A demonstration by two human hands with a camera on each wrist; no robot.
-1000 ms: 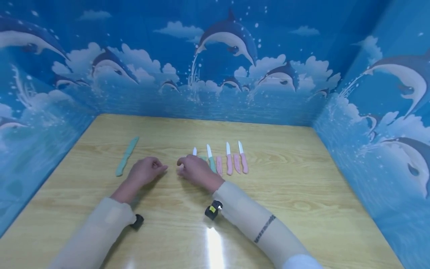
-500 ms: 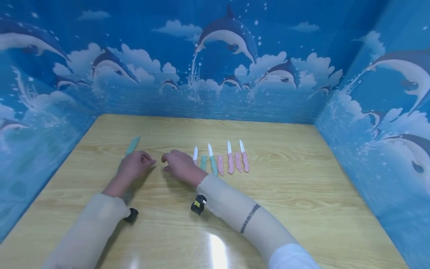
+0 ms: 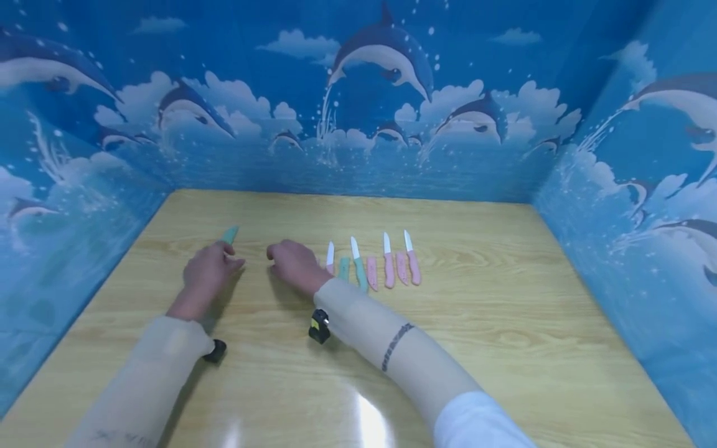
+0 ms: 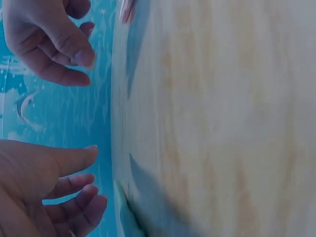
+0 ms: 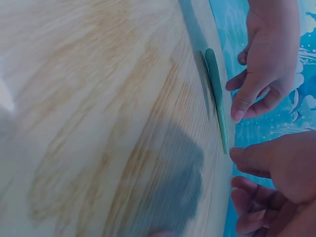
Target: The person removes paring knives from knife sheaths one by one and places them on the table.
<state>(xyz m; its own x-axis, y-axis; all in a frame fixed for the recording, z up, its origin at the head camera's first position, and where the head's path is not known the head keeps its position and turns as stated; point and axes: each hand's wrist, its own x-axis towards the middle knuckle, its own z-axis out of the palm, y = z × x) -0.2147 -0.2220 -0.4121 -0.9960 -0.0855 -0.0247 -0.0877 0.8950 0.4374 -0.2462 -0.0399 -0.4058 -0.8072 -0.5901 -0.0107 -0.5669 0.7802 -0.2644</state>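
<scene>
My left hand (image 3: 207, 270) hovers over a green knife (image 3: 230, 234) in its green sheath at the table's left, hiding most of it. The right wrist view shows this knife (image 5: 216, 94) lying on the wood, apart from the left hand's fingertips (image 5: 238, 114). My right hand (image 3: 295, 264) hangs above the table, loosely bent and holding nothing. It partly covers a pink-handled knife (image 3: 330, 254) with a bare white blade. Farther right lie a green sheath (image 3: 344, 267), a green-handled knife (image 3: 359, 267), pink sheaths (image 3: 372, 274) and pink-handled knives (image 3: 389, 267), blades bare.
A light wooden table (image 3: 493, 323) spreads under both arms. Blue dolphin-print walls (image 3: 252, 162) enclose it at the back and both sides. A small black camera (image 3: 320, 326) is worn on the right wrist, another (image 3: 215, 351) on the left.
Both hands have moved left and away from me. The left hand now covers most of the green sheathed knife, while the right hand has uncovered the green sheath and green-handled knife.
</scene>
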